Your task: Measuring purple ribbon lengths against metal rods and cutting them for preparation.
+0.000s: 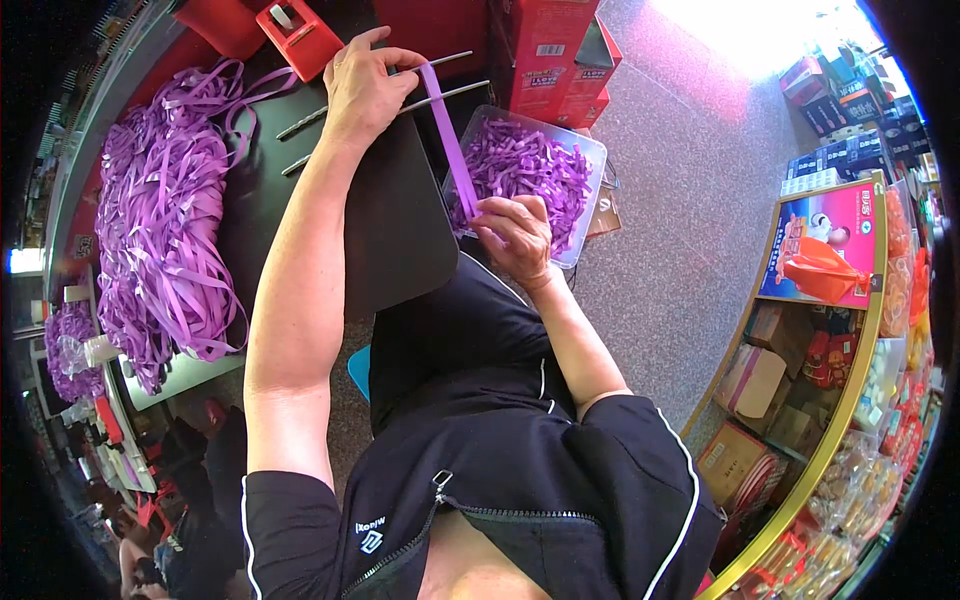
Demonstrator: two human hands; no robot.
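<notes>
A flat purple ribbon [450, 140] is stretched between my two hands. My left hand [362, 90] pinches its upper end beside two thin metal rods [456, 92], whose left ends look twisted. The rods lie slanted across a black board [400, 215] and stick out past its right edge. Closed fingers of my right hand [515, 232] grip the ribbon's lower end, over the near side of a clear plastic tub [597, 190]. Short folded purple ribbon pieces [530, 170] fill that tub. A large heap of long purple ribbon [165, 220] lies left of my left forearm.
A red device with a white part [292, 35] stands beyond my left hand. Red cartons [555, 65] stand behind the tub. To the right, past the speckled floor [680, 190], runs a gold-edged display case [868, 330] with packaged goods. A person in dark clothes [215, 450] is at the lower left.
</notes>
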